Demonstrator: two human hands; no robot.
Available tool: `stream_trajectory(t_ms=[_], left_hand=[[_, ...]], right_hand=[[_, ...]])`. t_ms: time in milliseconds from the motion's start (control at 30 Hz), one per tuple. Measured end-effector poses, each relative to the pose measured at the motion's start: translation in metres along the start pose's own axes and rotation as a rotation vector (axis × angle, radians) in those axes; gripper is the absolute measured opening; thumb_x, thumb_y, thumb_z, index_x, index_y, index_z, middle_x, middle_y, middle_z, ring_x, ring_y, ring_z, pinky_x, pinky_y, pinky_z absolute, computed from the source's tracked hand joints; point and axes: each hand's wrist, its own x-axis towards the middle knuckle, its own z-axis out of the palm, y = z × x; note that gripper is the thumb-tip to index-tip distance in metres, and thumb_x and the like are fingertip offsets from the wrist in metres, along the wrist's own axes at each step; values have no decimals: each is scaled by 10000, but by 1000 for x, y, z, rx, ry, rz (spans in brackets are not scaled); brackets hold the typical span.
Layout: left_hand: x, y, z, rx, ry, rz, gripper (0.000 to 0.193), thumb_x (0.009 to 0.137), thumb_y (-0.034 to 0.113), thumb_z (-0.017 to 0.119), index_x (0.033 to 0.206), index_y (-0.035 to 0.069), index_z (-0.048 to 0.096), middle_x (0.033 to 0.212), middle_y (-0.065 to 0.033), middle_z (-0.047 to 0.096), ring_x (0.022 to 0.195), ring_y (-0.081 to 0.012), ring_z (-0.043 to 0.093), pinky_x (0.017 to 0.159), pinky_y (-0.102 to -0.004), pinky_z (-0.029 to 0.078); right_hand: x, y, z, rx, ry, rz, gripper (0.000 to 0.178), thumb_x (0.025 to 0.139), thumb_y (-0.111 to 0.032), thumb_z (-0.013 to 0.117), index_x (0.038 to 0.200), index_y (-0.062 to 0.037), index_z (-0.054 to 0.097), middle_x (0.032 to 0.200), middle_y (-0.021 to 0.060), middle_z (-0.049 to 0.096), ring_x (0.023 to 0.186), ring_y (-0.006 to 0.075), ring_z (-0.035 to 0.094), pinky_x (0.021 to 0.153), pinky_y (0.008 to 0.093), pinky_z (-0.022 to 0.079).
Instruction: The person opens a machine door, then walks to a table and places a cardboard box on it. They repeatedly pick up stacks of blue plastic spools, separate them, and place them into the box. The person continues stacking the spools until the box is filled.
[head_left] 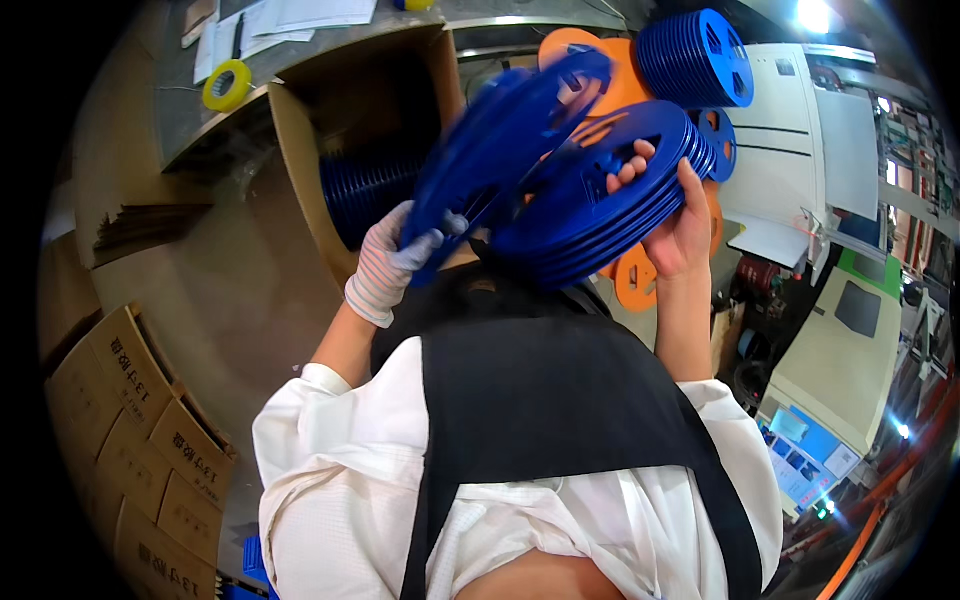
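My left hand [384, 262], in a striped white glove, grips the lower edge of a blue plastic reel [470, 140], which is tilted and smeared by motion. My bare right hand [680, 235] is closed round the right side of a stack of blue reels [600, 240], its fingers through an opening in the top one. The stack leans in front of my black apron. Just beyond my left hand stands an open cardboard box [312, 185], with more blue reels [368, 185] lined up inside it. The raised reel partly covers the box.
Behind the stack are orange reels [628, 82] and another blue reel stack [695, 60]. A metal table [330, 45] at the back left carries a yellow tape roll [227, 86] and papers [310, 12]. Cardboard cartons [135, 450] stand at the left, a pale machine [835, 350] at the right.
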Motion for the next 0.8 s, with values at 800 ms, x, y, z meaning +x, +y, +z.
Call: stream_trajectory(t_ms=[800], left_hand=[[-43,14,-70,-746,231,197,394,805,176,740,1135,85,546,908,-21,635,892,-196,624,970,-424,475]], right_hand=[[-19,4,-47,-42,116,-16,178,888,-131,517,1034,-35,549,704,20,469,621,132,475,623,304,463]])
